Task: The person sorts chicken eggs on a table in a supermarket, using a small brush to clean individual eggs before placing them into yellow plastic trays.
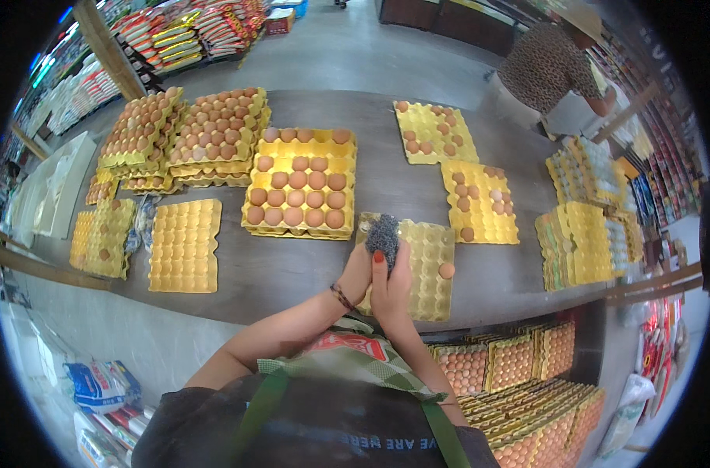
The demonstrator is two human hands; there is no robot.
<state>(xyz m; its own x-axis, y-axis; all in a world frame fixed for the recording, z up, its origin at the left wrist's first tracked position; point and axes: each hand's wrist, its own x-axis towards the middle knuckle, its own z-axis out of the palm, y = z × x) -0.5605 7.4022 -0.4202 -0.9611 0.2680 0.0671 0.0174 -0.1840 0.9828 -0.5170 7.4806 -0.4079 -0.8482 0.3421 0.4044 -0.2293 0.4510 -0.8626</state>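
Both my hands meet above a worn yellow egg tray [431, 281] at the front of the table. A dark grey, speckled scouring pad [383, 237] shows between them. My right hand [393, 281] grips the pad, its red-nailed thumb on top. My left hand [358, 272] closes on the pad's left side; whether an egg is under the pad is hidden. One brown egg [446, 271] sits at the tray's right side. Behind my left hand stands a yellow tray stack [297, 233] partly filled with brown eggs.
Full egg stacks [214, 126] stand back left, with an empty tray [184, 245] before them. Two partly filled trays [480, 205] [434, 131] lie right of centre. More tray stacks [583, 245] stand at the right edge. A person [548, 70] is beyond the table.
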